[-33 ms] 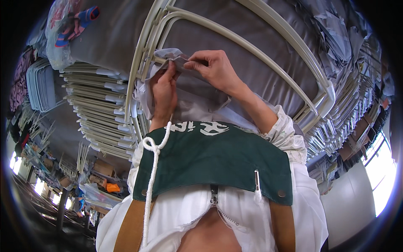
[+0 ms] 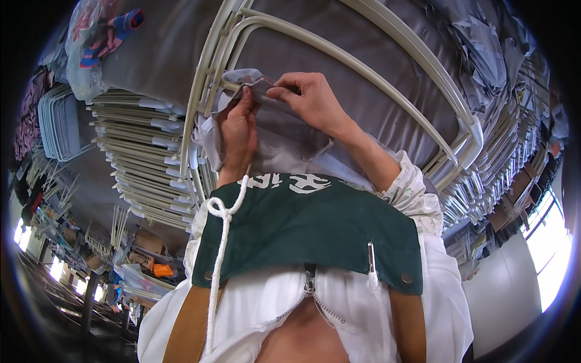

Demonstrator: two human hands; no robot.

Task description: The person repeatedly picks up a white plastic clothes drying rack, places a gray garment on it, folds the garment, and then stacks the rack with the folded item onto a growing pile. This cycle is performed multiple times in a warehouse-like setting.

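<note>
My left hand (image 2: 239, 130) and my right hand (image 2: 311, 100) both pinch the top edge of a pale grey cloth (image 2: 275, 145), fingertips close together. The cloth hangs over the cream curved bar of a frame (image 2: 369, 69) that lies on a grey padded surface (image 2: 375, 112). Below the hands is my dark green apron (image 2: 308, 233) with a white knotted cord (image 2: 221, 236) over a white zipped jacket (image 2: 442, 290).
A stack of cream frames (image 2: 142, 157) lies to the left, with grey stacked trays (image 2: 57, 121) beyond it. A plastic bag with blue and red items (image 2: 100, 36) sits at upper left. Rows of hangers (image 2: 499, 169) and crumpled pale cloths (image 2: 484, 42) fill the right side.
</note>
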